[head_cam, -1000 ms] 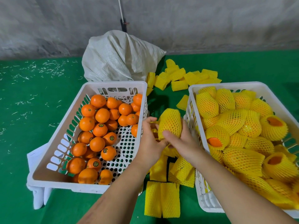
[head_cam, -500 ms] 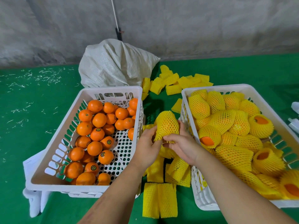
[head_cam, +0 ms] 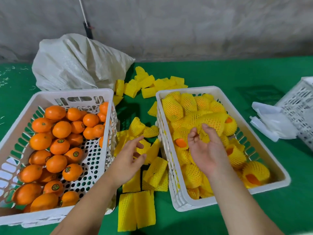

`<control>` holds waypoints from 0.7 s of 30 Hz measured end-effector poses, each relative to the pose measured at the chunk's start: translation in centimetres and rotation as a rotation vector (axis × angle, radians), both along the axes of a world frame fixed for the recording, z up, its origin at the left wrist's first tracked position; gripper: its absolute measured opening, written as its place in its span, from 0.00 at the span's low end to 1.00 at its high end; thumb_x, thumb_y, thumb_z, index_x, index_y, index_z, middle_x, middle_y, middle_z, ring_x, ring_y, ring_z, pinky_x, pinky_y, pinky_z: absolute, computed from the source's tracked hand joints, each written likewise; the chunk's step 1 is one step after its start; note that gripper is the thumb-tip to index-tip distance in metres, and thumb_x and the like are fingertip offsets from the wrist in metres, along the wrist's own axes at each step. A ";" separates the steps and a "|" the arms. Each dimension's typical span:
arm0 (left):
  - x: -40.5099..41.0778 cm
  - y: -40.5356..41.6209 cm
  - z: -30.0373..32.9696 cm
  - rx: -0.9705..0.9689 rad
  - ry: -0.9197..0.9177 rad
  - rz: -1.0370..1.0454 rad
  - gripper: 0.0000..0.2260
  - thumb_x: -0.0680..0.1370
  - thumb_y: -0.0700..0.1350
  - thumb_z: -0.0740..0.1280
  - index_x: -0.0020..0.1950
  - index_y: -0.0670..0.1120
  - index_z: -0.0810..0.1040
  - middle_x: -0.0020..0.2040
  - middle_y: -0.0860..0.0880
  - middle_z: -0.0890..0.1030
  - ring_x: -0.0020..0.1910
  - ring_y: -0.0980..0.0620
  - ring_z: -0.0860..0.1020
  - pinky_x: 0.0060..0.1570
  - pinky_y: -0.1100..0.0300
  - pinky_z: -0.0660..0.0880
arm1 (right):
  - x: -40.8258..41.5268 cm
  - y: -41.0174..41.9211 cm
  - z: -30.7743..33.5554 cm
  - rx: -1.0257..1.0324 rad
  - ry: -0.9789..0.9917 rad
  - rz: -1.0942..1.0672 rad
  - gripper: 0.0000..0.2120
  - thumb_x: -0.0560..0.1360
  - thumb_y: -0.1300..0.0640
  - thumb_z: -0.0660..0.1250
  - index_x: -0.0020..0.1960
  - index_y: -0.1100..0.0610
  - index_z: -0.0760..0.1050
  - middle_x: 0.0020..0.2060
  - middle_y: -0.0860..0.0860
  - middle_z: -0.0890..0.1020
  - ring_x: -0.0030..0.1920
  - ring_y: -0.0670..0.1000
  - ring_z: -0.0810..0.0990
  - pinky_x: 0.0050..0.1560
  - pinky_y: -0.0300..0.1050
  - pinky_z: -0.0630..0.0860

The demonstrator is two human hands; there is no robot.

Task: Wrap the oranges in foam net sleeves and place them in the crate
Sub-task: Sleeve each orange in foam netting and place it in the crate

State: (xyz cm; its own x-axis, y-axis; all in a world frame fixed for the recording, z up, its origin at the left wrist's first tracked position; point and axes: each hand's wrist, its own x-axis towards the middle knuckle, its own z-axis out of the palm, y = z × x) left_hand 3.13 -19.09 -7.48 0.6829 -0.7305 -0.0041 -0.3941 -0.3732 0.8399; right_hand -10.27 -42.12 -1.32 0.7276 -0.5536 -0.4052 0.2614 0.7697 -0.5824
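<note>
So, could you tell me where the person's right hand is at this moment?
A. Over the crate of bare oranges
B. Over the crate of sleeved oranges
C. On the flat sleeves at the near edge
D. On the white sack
B: the right hand hangs, fingers loose and holding nothing, over the right crate full of sleeved oranges.
</note>
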 end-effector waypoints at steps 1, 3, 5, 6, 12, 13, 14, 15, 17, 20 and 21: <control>0.0 0.0 -0.1 -0.005 0.003 0.005 0.27 0.84 0.50 0.67 0.81 0.60 0.63 0.62 0.60 0.73 0.54 0.59 0.78 0.53 0.58 0.80 | -0.5 -0.6 0.0 0.040 -0.021 -0.045 0.36 0.62 0.38 0.81 0.63 0.53 0.74 0.64 0.50 0.77 0.59 0.48 0.80 0.61 0.42 0.78; 0.2 0.0 -0.3 0.001 0.000 0.002 0.26 0.84 0.50 0.67 0.80 0.62 0.62 0.62 0.61 0.73 0.54 0.60 0.78 0.52 0.59 0.79 | -1.6 -1.0 -0.5 0.088 -0.093 -0.165 0.32 0.73 0.47 0.74 0.74 0.52 0.68 0.68 0.54 0.77 0.57 0.53 0.85 0.52 0.45 0.83; 0.4 0.0 -0.7 0.030 -0.017 -0.007 0.26 0.84 0.50 0.68 0.79 0.62 0.63 0.62 0.60 0.73 0.53 0.62 0.77 0.51 0.64 0.77 | -1.8 -0.5 -0.6 0.088 -0.095 -0.125 0.32 0.79 0.49 0.69 0.79 0.50 0.62 0.67 0.56 0.79 0.56 0.55 0.86 0.49 0.46 0.83; 0.5 0.1 -0.7 0.052 -0.039 -0.012 0.25 0.84 0.49 0.68 0.79 0.60 0.65 0.62 0.60 0.73 0.54 0.64 0.77 0.51 0.66 0.76 | -1.7 0.1 -0.6 0.023 -0.076 -0.073 0.30 0.80 0.49 0.67 0.79 0.52 0.62 0.65 0.56 0.80 0.57 0.55 0.86 0.49 0.46 0.83; 0.4 -0.1 -0.3 0.074 -0.158 -0.012 0.19 0.83 0.44 0.68 0.75 0.51 0.74 0.58 0.55 0.75 0.54 0.60 0.78 0.56 0.59 0.77 | 1.9 5.6 -1.0 -1.118 0.294 0.392 0.16 0.77 0.51 0.68 0.65 0.46 0.76 0.61 0.47 0.81 0.58 0.46 0.82 0.54 0.42 0.79; 0.4 0.0 0.0 0.058 -0.183 -0.006 0.18 0.83 0.42 0.68 0.73 0.50 0.76 0.58 0.54 0.76 0.54 0.60 0.78 0.56 0.60 0.76 | 2.7 6.3 -1.4 -1.438 0.365 0.521 0.17 0.78 0.50 0.68 0.66 0.47 0.75 0.64 0.47 0.78 0.61 0.47 0.79 0.57 0.45 0.78; 0.4 0.1 0.3 0.042 -0.219 0.001 0.18 0.83 0.40 0.68 0.72 0.49 0.77 0.58 0.54 0.77 0.54 0.59 0.78 0.56 0.60 0.75 | 3.5 7.0 -2.0 -1.758 0.429 0.653 0.18 0.80 0.49 0.67 0.69 0.48 0.74 0.67 0.47 0.74 0.64 0.49 0.76 0.59 0.49 0.77; 0.4 0.2 0.7 0.032 -0.252 0.010 0.17 0.82 0.39 0.68 0.71 0.49 0.78 0.59 0.53 0.79 0.56 0.57 0.78 0.58 0.59 0.75 | 4.4 7.5 -2.4 -2.007 0.493 0.764 0.19 0.80 0.48 0.65 0.70 0.49 0.72 0.68 0.48 0.71 0.65 0.52 0.73 0.60 0.53 0.76; 0.4 0.8 1.6 0.004 -0.281 0.066 0.16 0.82 0.40 0.68 0.70 0.48 0.80 0.61 0.53 0.81 0.60 0.56 0.79 0.61 0.57 0.76 | 6.1 8.0 -2.3 -2.225 0.702 0.975 0.19 0.80 0.46 0.64 0.69 0.50 0.73 0.69 0.50 0.70 0.69 0.56 0.69 0.63 0.57 0.74; 1.3 2.1 2.9 -0.042 -0.393 0.172 0.12 0.83 0.44 0.66 0.66 0.48 0.82 0.59 0.53 0.82 0.58 0.56 0.79 0.58 0.59 0.76 | 8.0 8.3 -3.4 -2.352 0.966 1.400 0.21 0.80 0.45 0.66 0.69 0.54 0.75 0.71 0.56 0.70 0.73 0.61 0.62 0.71 0.61 0.65; 2.0 2.8 3.2 -0.046 -0.437 0.207 0.12 0.84 0.47 0.65 0.65 0.48 0.81 0.58 0.53 0.82 0.57 0.55 0.79 0.56 0.59 0.75 | 8.4 8.2 -4.3 -2.315 1.023 1.508 0.24 0.80 0.46 0.67 0.72 0.54 0.71 0.73 0.59 0.68 0.74 0.63 0.61 0.73 0.62 0.63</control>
